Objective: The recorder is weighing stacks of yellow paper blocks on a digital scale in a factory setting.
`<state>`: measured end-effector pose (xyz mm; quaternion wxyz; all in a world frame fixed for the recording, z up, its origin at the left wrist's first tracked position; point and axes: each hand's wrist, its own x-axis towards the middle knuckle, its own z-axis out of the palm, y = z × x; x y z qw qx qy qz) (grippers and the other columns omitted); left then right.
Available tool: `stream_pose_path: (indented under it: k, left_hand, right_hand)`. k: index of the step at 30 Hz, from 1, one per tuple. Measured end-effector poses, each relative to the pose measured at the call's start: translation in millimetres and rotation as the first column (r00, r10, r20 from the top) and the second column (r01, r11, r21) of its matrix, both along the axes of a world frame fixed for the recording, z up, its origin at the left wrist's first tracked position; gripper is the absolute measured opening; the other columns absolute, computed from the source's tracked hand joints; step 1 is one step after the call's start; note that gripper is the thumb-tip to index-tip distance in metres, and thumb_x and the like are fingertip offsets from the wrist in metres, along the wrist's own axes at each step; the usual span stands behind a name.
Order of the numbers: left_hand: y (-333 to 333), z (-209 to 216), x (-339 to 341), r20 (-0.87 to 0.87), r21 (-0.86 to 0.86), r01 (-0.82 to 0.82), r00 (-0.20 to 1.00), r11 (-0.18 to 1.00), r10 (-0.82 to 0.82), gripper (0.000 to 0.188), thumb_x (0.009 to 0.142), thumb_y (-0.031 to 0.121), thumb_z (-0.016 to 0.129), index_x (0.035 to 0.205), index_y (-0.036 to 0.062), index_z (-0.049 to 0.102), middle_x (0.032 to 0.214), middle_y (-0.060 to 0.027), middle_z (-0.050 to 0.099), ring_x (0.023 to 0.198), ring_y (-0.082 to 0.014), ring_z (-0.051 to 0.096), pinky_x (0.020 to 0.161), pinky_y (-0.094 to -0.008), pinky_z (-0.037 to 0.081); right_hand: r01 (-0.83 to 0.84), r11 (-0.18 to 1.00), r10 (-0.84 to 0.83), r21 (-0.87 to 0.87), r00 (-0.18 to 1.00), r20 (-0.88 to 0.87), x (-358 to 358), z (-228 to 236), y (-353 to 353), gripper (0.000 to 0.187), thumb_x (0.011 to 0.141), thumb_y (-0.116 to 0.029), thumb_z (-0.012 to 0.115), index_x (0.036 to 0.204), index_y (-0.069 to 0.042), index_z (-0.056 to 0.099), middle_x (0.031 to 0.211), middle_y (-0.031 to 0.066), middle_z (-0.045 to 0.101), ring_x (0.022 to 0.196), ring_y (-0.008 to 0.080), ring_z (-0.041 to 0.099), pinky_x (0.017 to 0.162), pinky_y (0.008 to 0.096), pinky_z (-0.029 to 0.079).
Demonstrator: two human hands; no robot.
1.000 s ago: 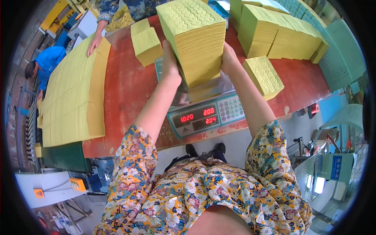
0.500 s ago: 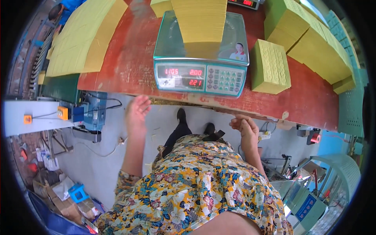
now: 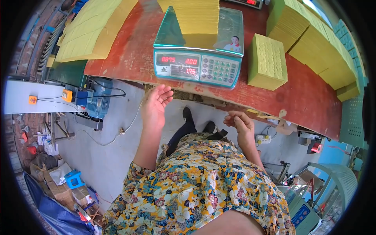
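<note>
My left hand (image 3: 157, 103) hangs in front of the table's near edge, below the scale's left corner. Its fingers are loosely bent and apart, with nothing in them. My right hand (image 3: 242, 126) is just off the same edge, further right. Its fingers curl loosely, the thumb stands away from them, and no object shows in it. Nearest to both hands is a teal-edged digital scale (image 3: 220, 70) with a lit red display and a keypad. On its pan stands a tall stack of yellow paper (image 3: 197, 17), its top cut off by the frame.
A block of yellow embossed paper (image 3: 268, 60) sits right of the scale. Larger yellow stacks line the red table (image 3: 125, 55) at left (image 3: 92, 29) and right (image 3: 313, 43). A second display (image 3: 250, 3) shows at the back. A blue motor (image 3: 98, 100) stands left, a green machine (image 3: 301, 211) lower right.
My left hand has moved right and up, closer to the scale, and its fingers have turned rightward. My right hand's fingers have curled a little more. The scale's red reading has changed. The view has shifted slightly.
</note>
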<state>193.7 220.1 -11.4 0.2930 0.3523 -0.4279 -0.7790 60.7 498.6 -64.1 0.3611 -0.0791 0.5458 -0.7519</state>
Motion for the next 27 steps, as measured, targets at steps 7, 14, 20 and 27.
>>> stream_pose_path:
  k: [7,14,20,27]
  left_hand:
    - [22,5,-36,0.038,-0.11,0.138,0.99,0.984,-0.135,0.021,0.097,0.019,0.053,0.106,0.0028,0.064,0.105,-0.012,0.067,0.093,-0.0196,0.065,0.081,-0.0319,0.051]
    - [97,58,-174,0.241,-0.936,0.339,0.813,0.094,-0.53,0.02,0.083,0.005,0.071,0.1,-0.0009,0.065,0.109,-0.0111,0.066,0.097,-0.0261,0.064,0.088,-0.0349,0.051]
    - [118,42,-249,0.338,-0.937,0.259,0.841,-0.234,-0.423,0.029,0.071,0.009,0.078,0.095,-0.0003,0.065,0.114,-0.0128,0.063,0.107,-0.0321,0.058,0.091,-0.0401,0.049]
    - [117,37,-257,0.458,-0.88,0.335,0.786,-0.336,-0.415,0.017,0.073,0.006,0.073,0.087,0.0,0.063,0.101,-0.0113,0.066,0.095,-0.0311,0.062,0.087,-0.0403,0.049]
  right_hand:
    - [0.046,0.998,-0.048,0.043,0.998,0.044,-1,-5,15,0.022,0.097,-0.011,0.054,0.112,0.002,0.065,0.097,0.0111,0.069,0.089,0.0201,0.068,0.082,0.032,0.054]
    - [0.021,1.0,-0.02,-0.013,0.999,0.043,-10,3,21,0.023,0.099,-0.013,0.054,0.116,0.001,0.063,0.099,0.0085,0.069,0.091,0.0155,0.066,0.083,0.0288,0.052]
    - [0.129,0.991,-0.127,-0.029,0.99,0.059,-2,1,39,0.024,0.099,-0.013,0.055,0.116,0.002,0.063,0.098,0.0084,0.069,0.091,0.015,0.065,0.083,0.0288,0.052]
    - [0.209,0.977,-0.213,0.044,0.969,0.125,8,-5,54,0.025,0.098,-0.013,0.054,0.116,0.002,0.063,0.098,0.0092,0.069,0.09,0.016,0.066,0.083,0.0294,0.053]
